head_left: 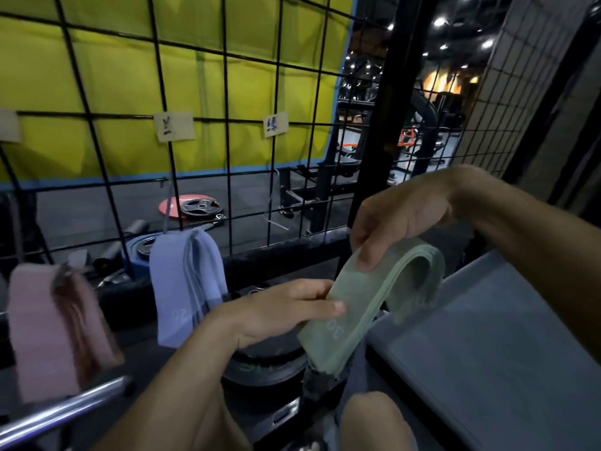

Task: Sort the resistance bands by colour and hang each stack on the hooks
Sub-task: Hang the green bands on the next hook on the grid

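A stack of pale green resistance bands (367, 307) sits right of centre in the lower half of the frame, held between both hands. The bands are thin, flat and slightly translucent, layered edge on edge; the stack arches over in a loop at its upper right and hangs down to a ragged lower end, with a faint printed number on the near face. The right hand (400, 216) comes in from the right edge and pinches the stack near the top of the arch, thumb on the near face. The left hand (279, 310) rises from the bottom centre, its fingers curled about the stack's left edge with the thumb laid across the front.

At centre left, a stack of blue-lilac bands (182, 288) hangs folded over a hook (167, 203) on the black wire grid (227, 131). At the lower left a pink stack (48, 327) hangs, blurred. Two paper labels (274, 124) are fixed to the grid in the upper middle. A grey tabletop (504, 353) fills the lower right, just beside the green bands.
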Motion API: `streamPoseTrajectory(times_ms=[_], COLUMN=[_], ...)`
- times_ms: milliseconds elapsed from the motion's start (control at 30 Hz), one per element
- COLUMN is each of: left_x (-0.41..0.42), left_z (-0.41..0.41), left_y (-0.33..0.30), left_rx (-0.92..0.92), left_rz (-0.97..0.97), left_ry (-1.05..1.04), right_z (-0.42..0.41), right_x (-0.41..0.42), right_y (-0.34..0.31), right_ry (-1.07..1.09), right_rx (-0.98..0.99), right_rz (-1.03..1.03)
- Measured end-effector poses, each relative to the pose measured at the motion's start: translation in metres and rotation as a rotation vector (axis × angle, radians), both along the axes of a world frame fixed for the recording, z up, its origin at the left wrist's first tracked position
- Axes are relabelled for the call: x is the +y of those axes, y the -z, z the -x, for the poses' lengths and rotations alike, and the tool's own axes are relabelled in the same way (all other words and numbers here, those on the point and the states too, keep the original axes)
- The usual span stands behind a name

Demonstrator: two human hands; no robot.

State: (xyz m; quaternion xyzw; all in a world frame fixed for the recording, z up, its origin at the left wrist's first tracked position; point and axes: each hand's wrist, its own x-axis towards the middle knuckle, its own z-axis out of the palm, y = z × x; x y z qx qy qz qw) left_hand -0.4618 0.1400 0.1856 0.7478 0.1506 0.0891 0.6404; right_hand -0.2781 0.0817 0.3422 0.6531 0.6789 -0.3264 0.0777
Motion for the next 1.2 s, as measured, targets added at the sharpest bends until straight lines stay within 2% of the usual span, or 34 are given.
streamPoseTrajectory(times_ms=[100, 233, 467, 667, 867, 1033, 1200], left_x=[-0.003, -0.002, 0.009, 0.030, 0.041, 0.041, 0.043], left_z=[0.004, 0.009, 0.015, 0.008, -0.007, -0.009, -0.011], left_y=[-0.015, -0.020, -0.036, -0.058, -0.055, -0.043, -0.041], left_rx=[-0.049, -0.224, -0.285, -0.201, -0.056, 0.080, 0.068], left_rz=[-0.027, -0.027, -0.376, -0.531, -0.862, -0.897, -0.946], left_ry=[-0.004, -0.107, -0.380, -0.636, -1.003, -1.024, -1.041], right_z=[0.010, 0.015, -0.007, -0.018, -0.001, -0.002, -0.001], right_x=[0.007, 0.024, 0.053, 0.086, 0.113, 0.120, 0.124], right_y=[-0.009, -0.015, -0.007, -0.017, -0.013, -0.004, -0.007], right_ry=[-0.103, -0.203, -0.207, -0.185, -0.154, -0.160, -0.165], right_rx=[0.017, 0.001, 0.167, 0.303, 0.061, 0.052, 0.038], right_rz=[0.019, 0.014, -0.015, -0.068, -0.366, -0.320, -0.305])
